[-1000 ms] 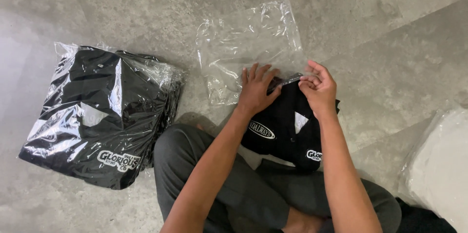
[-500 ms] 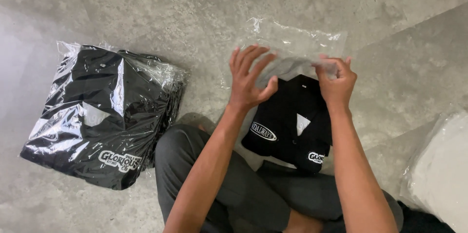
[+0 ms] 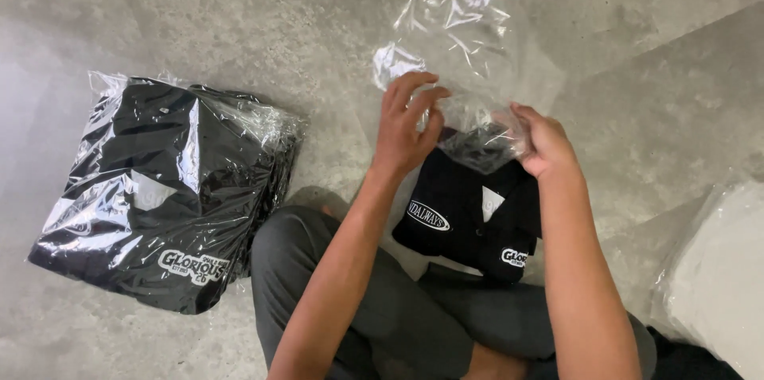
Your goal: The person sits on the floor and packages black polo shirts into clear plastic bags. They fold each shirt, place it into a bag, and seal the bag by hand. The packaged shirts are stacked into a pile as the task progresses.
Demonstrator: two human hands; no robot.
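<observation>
- The person sits on the grey floor (image 3: 239,22) with a folded black shirt (image 3: 469,213) lying against the knees, near the middle of the floor in view.
- A clear plastic bag (image 3: 461,38) stands up from the shirt's far end; only the collar end appears to be inside its mouth, while most of the shirt, including its white patches, is uncovered.
- The left hand (image 3: 406,129) pinches the bag's left edge between thumb and fingers, its grip closed on the film.
- The right hand (image 3: 545,141) clenches the bag's right edge at the shirt's far right corner.
- Judged from this, the bagging has barely begun: the bag has yet to be drawn over nearly the whole shirt.
- A stack of already bagged black shirts (image 3: 159,189) lies toward the left edge; a white plastic-wrapped bundle (image 3: 716,276) sits at the lower right corner.
</observation>
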